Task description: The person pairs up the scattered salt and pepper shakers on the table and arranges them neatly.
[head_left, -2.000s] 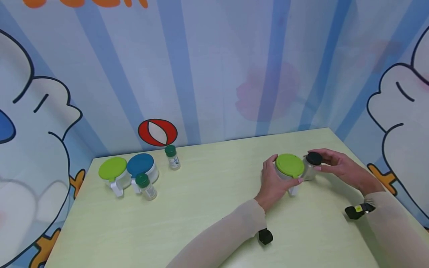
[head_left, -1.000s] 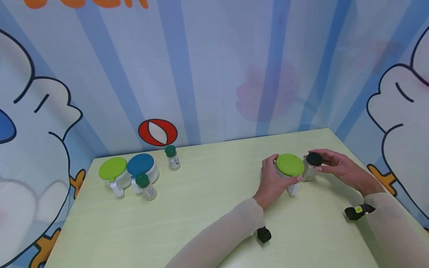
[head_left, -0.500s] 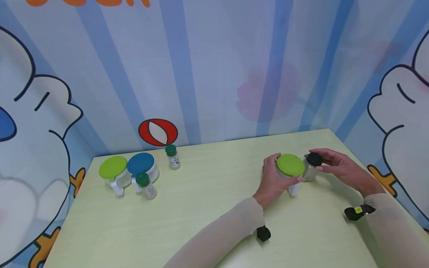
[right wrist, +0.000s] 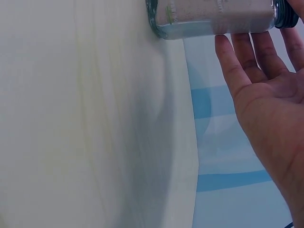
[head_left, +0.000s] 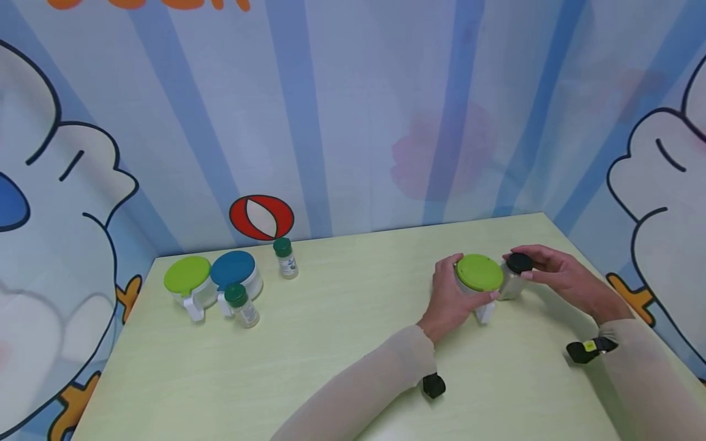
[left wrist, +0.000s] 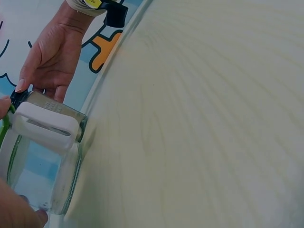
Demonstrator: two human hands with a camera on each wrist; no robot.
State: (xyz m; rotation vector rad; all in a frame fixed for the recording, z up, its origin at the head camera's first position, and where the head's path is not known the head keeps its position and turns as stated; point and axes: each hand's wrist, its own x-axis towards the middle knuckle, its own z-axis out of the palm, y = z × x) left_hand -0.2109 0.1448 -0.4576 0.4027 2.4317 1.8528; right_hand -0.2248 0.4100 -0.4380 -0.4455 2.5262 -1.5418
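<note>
jar: upright, right side of table, beside bottle; left hand curled round it. probably glass, stiff, slick, breakable; best held round the middle or by handle.
bottle: right hand pinching cap, thumb against fingers; likely light, also fragile.

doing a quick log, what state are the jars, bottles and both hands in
right green jar: lidded, upright
black jar: capped, upright
left green jar: lidded, upright
blue jar: lidded, upright
rear bottle: capped, upright
front bottle: capped, upright
left hand: holds right green jar
right hand: holds black jar
</note>
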